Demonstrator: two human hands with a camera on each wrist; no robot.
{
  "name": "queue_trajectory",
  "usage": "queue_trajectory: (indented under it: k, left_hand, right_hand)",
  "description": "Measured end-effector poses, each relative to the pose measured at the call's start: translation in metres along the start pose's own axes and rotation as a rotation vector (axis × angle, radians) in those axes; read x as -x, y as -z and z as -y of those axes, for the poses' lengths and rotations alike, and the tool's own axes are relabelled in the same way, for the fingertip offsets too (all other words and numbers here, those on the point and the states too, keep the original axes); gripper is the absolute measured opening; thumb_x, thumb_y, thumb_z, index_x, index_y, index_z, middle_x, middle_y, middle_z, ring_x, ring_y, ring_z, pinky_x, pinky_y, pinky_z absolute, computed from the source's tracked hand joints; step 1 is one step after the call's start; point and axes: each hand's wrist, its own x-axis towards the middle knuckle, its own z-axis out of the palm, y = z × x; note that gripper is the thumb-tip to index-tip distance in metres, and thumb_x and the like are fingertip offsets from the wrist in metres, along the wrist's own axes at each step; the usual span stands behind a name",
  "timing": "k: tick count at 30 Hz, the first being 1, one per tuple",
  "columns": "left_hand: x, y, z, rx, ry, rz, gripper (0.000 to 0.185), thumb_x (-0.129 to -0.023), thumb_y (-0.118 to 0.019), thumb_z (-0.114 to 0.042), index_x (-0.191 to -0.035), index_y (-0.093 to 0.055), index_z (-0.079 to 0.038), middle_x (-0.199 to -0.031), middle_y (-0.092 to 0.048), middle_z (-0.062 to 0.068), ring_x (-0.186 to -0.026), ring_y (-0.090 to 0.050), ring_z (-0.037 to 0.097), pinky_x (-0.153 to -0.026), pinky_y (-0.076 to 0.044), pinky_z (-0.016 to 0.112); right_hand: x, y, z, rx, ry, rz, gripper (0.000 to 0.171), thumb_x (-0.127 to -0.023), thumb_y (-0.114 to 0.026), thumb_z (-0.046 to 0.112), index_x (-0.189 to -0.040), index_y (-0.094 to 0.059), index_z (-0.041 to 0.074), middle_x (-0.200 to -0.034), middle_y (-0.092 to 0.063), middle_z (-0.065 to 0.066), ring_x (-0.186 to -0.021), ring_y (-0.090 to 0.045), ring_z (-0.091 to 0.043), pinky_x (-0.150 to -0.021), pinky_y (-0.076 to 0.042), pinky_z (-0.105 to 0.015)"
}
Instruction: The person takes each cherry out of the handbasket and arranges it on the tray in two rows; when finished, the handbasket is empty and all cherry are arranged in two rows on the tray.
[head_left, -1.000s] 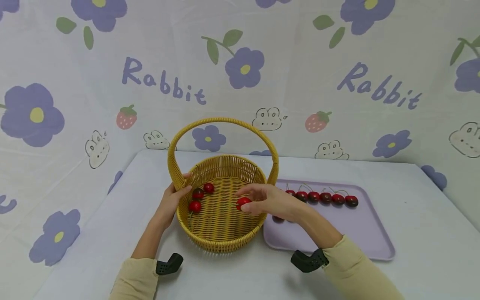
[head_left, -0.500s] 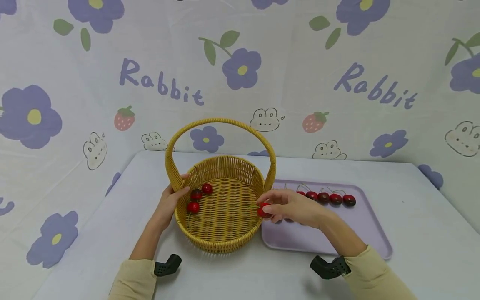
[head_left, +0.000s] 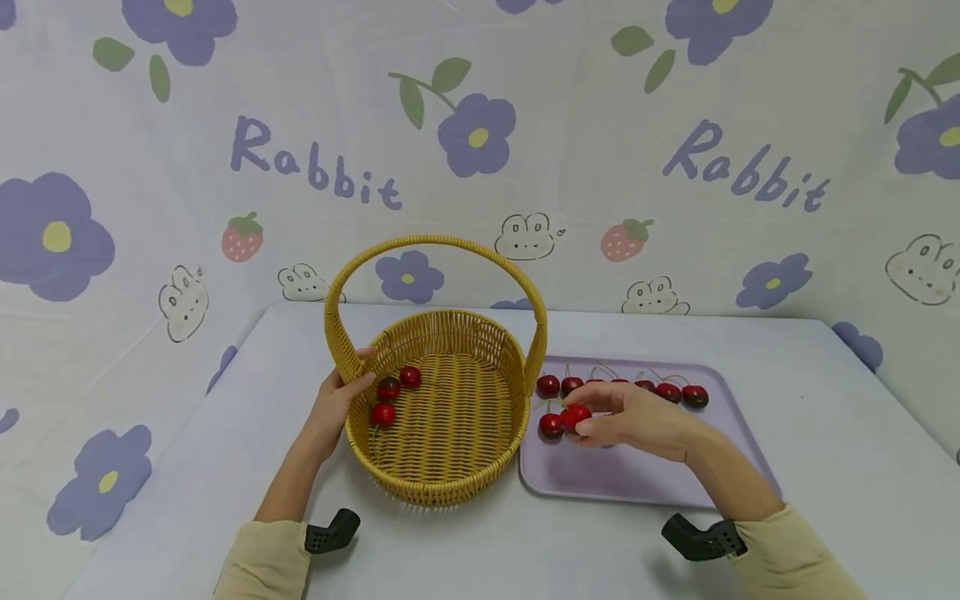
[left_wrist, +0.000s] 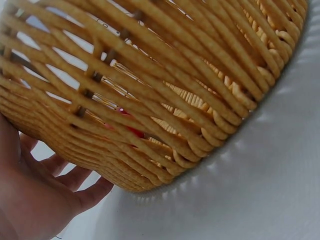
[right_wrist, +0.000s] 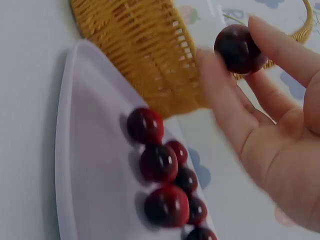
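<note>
A woven yellow basket [head_left: 442,467] with an arched handle stands on the table, with three red cherries [head_left: 382,413] lying at its left side. My left hand [head_left: 347,392] grips its left rim, thumb inside and fingers along the outer wall [left_wrist: 150,100]. My right hand [head_left: 587,417] is over the left end of the lilac tray [head_left: 645,475], pinching a red cherry [head_left: 576,415] between thumb and fingertips. In the right wrist view that held cherry [right_wrist: 239,49] is above the tray. Another cherry [head_left: 551,425] lies on the tray beside the held one.
A row of several dark red cherries [head_left: 667,392] lies along the tray's back edge, also seen as cherries [right_wrist: 159,162] in the right wrist view. The table [head_left: 825,433] is covered in white cloth, and a flowered backdrop rises behind it.
My right hand has carried the cherry rightward, from over the basket's floor, past its right rim, to above the tray. The left hand and the basket have stayed put.
</note>
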Motion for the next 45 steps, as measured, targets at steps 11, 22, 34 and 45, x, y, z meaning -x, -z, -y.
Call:
queue_trajectory:
  k: [11,22,34,45]
  left_hand:
    - [0.000,0.002,0.001,0.003,0.006,-0.011,0.046,-0.101,-0.045,-0.013,-0.145,-0.035,-0.008,-0.146,-0.035,0.015,-0.133,-0.031,0.029,-0.109,-0.017,0.048]
    - [0.000,0.002,0.002,0.003,0.005,-0.002,0.045,-0.101,-0.045,-0.013,-0.145,-0.035,-0.008,-0.147,-0.033,0.015,-0.133,-0.030,0.030,-0.109,-0.018,0.049]
    - [-0.001,0.001,0.002,0.001,0.010,-0.001,0.046,-0.101,-0.045,-0.013,-0.145,-0.034,-0.008,-0.146,-0.034,0.016,-0.134,-0.030,0.030,-0.109,-0.017,0.049]
    - [-0.002,0.000,0.002,0.002,-0.001,0.010,0.046,-0.101,-0.045,-0.014,-0.145,-0.034,-0.008,-0.147,-0.033,0.015,-0.133,-0.030,0.030,-0.109,-0.018,0.049]
  right_hand:
    - [0.015,0.028,-0.019,0.023,-0.042,-0.197,0.049,-0.088,-0.069,0.013,-0.126,-0.046,-0.008,-0.110,-0.058,-0.014,-0.098,-0.061,-0.022,-0.087,-0.049,-0.037]
    - [0.028,0.045,-0.034,0.079,-0.086,-0.293,0.051,-0.090,-0.068,0.017,-0.126,-0.045,-0.011,-0.109,-0.059,-0.014,-0.095,-0.062,-0.025,-0.084,-0.050,-0.035]
    - [0.028,0.045,-0.047,0.177,-0.164,-0.366,0.050,-0.089,-0.069,0.021,-0.121,-0.051,-0.013,-0.105,-0.061,-0.012,-0.088,-0.062,-0.022,-0.079,-0.053,-0.035]
    - [0.026,0.041,-0.047,0.248,-0.200,-0.439,0.048,-0.086,-0.073,0.024,-0.116,-0.058,-0.010,-0.099,-0.065,-0.010,-0.083,-0.065,-0.020,-0.073,-0.054,-0.031]
